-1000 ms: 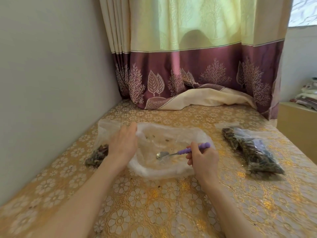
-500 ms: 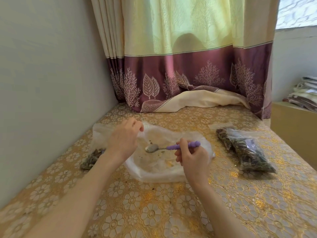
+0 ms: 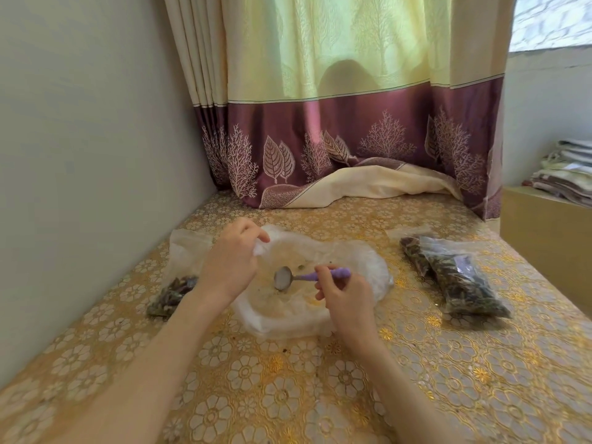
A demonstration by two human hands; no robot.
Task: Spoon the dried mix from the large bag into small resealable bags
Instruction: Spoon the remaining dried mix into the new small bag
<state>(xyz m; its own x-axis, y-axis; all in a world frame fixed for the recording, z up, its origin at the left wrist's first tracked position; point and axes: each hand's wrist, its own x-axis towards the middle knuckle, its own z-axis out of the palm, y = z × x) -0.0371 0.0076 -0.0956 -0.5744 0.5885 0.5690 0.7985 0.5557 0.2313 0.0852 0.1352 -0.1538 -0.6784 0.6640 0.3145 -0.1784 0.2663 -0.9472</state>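
Gold flowery cloth covers the table (image 3: pixel 288 395), with a yellow and purple curtain (image 3: pixel 336 123) hanging behind it and a big, nearly empty clear bag (image 3: pixel 358 267) lying open in the middle. Two small filled bags (image 3: pixel 461 280) lie well out past the right hand's fingers, and another small bag of mix (image 3: pixel 173 294) lies just outside the left wrist. The left hand (image 3: pixel 230 261) pinches the big bag's far rim with curled fingers, while the right hand (image 3: pixel 344 298) grips a purple-handled spoon (image 3: pixel 299 277), its bowl between the two hands, inside the bag.
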